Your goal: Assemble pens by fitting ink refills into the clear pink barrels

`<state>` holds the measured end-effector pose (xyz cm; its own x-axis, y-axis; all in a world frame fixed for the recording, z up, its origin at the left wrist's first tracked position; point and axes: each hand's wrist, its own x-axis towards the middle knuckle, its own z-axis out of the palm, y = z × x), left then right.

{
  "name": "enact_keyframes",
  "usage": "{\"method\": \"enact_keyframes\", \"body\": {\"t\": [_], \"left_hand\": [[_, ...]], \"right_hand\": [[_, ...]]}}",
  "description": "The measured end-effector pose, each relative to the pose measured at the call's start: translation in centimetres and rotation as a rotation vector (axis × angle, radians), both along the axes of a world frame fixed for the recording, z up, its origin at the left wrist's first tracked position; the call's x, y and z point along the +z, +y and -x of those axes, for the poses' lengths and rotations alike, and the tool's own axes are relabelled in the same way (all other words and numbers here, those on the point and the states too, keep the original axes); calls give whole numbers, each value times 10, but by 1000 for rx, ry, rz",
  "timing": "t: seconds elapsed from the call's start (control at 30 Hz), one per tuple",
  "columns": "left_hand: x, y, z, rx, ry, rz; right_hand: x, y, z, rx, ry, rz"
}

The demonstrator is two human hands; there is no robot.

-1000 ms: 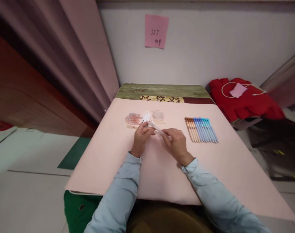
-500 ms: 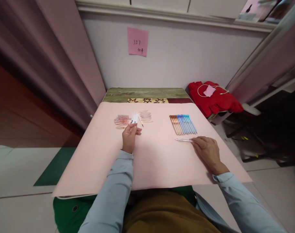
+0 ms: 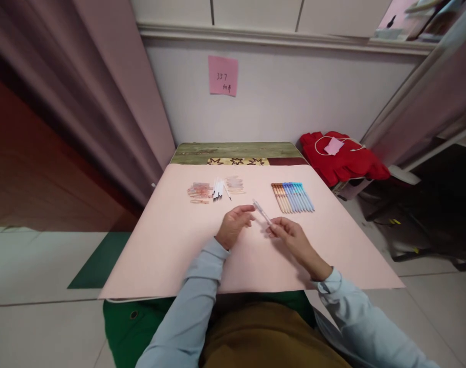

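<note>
My right hand [image 3: 290,236] pinches one end of a clear pen barrel [image 3: 262,211] and holds it slanted above the pink sheet [image 3: 171,245]. My left hand [image 3: 235,225] is curled just left of the barrel's far end, fingertips close to it, and what they hold, if anything, is too small to see. Behind my hands lie a small bunch of white refills [image 3: 218,188], with a pile of small pinkish parts [image 3: 199,190] to their left and a paler pile [image 3: 235,184] to their right. A neat row of brown and blue pens [image 3: 292,197] lies at the right.
The pink sheet covers a small table whose green patterned top [image 3: 236,151] shows at the back against the wall. A pink note [image 3: 222,75] is stuck on the wall. A red cloth with a white cable [image 3: 342,156] lies to the right. Curtains [image 3: 113,92] hang at left.
My right hand lifted the clear barrel from the sheet near the pen row and brought it back to the middle. My left hand left the refill bunch and came in to meet it.
</note>
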<state>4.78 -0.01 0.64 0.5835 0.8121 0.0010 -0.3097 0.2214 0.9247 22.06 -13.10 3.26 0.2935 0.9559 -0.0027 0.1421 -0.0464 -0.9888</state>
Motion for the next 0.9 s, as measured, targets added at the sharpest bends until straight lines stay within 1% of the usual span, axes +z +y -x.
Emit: {"method": "enact_keyframes", "body": {"t": [0.07, 0.13, 0.23, 0.33, 0.4, 0.47, 0.57, 0.63, 0.77, 0.9], "left_hand": [[0, -4, -2, -28, -22, -4], [-1, -4, 2, -19, -39, 9], [-3, 0, 9, -21, -73, 79], [-4, 2, 11, -90, -55, 157], [-5, 1, 11, -124, -22, 180], [-4, 0, 12, -143, -16, 171], [-1, -2, 14, -224, -78, 127], [0, -3, 16, -243, -111, 109], [-1, -3, 17, -157, -95, 121], [-4, 0, 16, -118, -105, 120]], "right_hand": [[-1, 14, 28, 52, 249, 60], [-2, 24, 45, 70, 386, 89], [-4, 32, 55, 136, 475, 106], [-5, 36, 56, 227, 525, 143], [-7, 38, 56, 258, 552, 169], [-7, 40, 55, 258, 573, 170], [-5, 42, 55, 241, 599, 148], [-2, 43, 54, 246, 585, 169], [6, 44, 50, 289, 464, 221], [12, 45, 51, 288, 297, 158]]}}
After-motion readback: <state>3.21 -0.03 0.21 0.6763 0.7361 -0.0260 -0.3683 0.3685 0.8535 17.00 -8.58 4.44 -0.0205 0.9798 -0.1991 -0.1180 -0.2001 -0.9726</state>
